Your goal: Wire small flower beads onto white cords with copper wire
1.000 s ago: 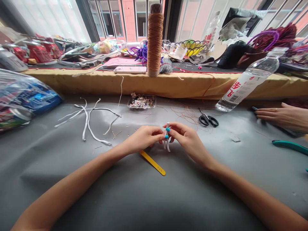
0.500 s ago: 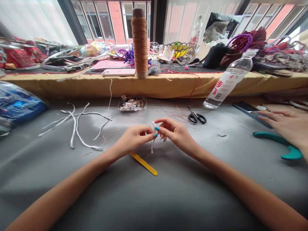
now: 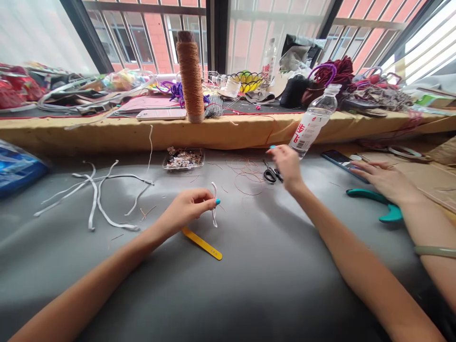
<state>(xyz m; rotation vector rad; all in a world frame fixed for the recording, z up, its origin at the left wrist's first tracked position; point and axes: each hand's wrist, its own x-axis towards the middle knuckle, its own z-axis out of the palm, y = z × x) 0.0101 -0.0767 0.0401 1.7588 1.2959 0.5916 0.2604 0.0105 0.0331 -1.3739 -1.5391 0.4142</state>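
Observation:
Pinched between thumb and finger of my left hand (image 3: 190,207) is a short white cord (image 3: 214,216), its ends sticking out above and below. A yellow strip (image 3: 203,243) lies on the grey table just below that hand. My right hand (image 3: 287,166) is raised over the black scissors (image 3: 270,175), partly covering them; its thumb and fingers are drawn together near the bottle, and whether anything is between them is too small to make out. Thin brown wire (image 3: 245,176) lies in loops left of the scissors.
White cords (image 3: 98,199) lie at left, with a clear tray of beads (image 3: 183,159) behind. A water bottle (image 3: 309,126) stands behind my right hand. Another person's hand (image 3: 381,178) rests near a phone (image 3: 342,164) and teal-handled tool (image 3: 390,213).
My right hand has left the white cord and moved up and right to the scissors. My left hand still holds the cord. The view has shifted to the right.

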